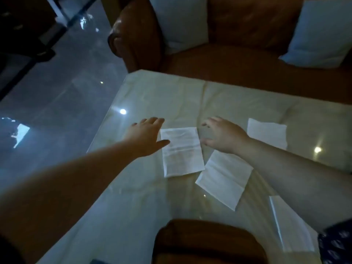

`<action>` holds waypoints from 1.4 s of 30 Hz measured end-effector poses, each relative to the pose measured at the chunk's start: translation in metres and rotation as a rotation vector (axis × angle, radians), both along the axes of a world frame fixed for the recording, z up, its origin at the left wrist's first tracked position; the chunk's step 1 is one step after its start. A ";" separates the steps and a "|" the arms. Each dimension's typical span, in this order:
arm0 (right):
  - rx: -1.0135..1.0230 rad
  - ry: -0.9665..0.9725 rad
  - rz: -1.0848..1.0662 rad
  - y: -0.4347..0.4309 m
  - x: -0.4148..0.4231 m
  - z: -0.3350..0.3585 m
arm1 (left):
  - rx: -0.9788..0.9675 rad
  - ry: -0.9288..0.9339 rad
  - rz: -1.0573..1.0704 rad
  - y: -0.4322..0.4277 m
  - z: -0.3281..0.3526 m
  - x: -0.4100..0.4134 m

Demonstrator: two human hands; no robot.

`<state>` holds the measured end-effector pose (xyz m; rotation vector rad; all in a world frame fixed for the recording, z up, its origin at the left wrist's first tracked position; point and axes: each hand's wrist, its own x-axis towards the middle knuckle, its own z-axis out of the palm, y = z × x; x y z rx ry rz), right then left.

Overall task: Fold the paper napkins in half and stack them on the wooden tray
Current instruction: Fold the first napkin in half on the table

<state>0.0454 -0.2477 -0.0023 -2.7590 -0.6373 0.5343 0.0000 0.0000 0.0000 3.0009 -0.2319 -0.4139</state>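
Both the left hand (pixel 145 137) and right hand (pixel 222 135), open and empty, flank the centre napkin (pixel 181 151), apparently to fold it before stacking on the wooden tray (pixel 207 241) nearer the person.

Two bare forearms in view, both uncovered from elbow region to wrist, no watch, bracelet or ring discernible in dim, blurred picture. Left hand (pixel 145 137): bare, no glove, fingernails look dark, possibly just shadow. Right hand (pixel 222 135): bare, no glove, fingertips blurred. Dark navy patterned fabric (pixel 337 244), pale small repeated motifs, beside right upper arm, right of wooden tray (pixel 207 242); sleeve or other garment, cannot tell. Dark patch at left arm's near end, left of tray; too dark to identify.
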 end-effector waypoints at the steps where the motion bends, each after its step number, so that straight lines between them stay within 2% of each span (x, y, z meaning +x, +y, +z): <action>1: 0.020 0.008 -0.026 0.004 0.007 -0.006 | -0.037 0.014 0.042 0.000 -0.007 0.006; 7: 0.051 0.040 -0.106 0.024 0.037 -0.052 | -0.197 0.061 0.231 0.001 -0.053 0.036; 14: 0.065 -0.026 -0.060 0.036 0.052 -0.078 | -0.172 0.072 0.196 0.004 -0.077 0.051; 20: 0.204 -0.069 -0.064 0.033 0.039 -0.067 | -0.220 -0.014 0.194 0.004 -0.066 0.039; 27: 0.287 -0.163 0.093 0.008 -0.012 -0.044 | -0.219 -0.277 -0.081 -0.001 -0.042 -0.013; 30: 0.285 -0.181 0.197 0.000 -0.031 -0.048 | -0.199 -0.236 -0.160 -0.004 -0.046 -0.035; 33: 0.242 -0.121 0.262 -0.009 -0.046 -0.054 | -0.142 -0.168 -0.209 -0.005 -0.051 -0.052; 36: 0.238 -0.065 0.217 -0.014 -0.047 -0.058 | -0.120 -0.151 -0.216 -0.003 -0.054 -0.056; 42: 0.306 -0.046 -0.028 -0.003 -0.022 -0.068 | -0.175 -0.122 -0.005 -0.008 -0.060 -0.031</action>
